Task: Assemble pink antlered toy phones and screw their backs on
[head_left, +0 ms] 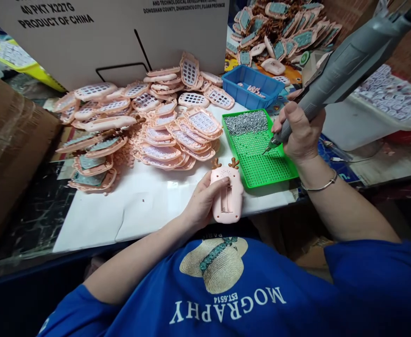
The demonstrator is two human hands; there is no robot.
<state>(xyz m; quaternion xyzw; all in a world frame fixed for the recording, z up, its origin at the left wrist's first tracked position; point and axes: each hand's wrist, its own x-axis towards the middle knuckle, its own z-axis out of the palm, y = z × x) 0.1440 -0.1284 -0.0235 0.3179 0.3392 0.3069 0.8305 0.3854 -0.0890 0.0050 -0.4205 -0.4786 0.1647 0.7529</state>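
My left hand (202, 199) is closed on a pink toy phone (228, 213) with brown antlers, its back and open battery compartment facing up. The thumb lies across the upper back, and several screw holes show near the corners. In my right hand (304, 128) is a grey electric screwdriver (346, 63), tilted with its tip pointing down and left. That tip hovers over a green perforated tray (261, 168) with a heap of small silver screws (245, 122) at its far end. Whether a screw sits on the tip is too small to tell.
Pink shells with keypads (177, 135) are piled behind my left hand. A blue bin (244, 77) with small pink parts stands beyond the tray. Behind the piles rises a large carton (121, 37); at right is a translucent tub (353, 121) of white pieces.
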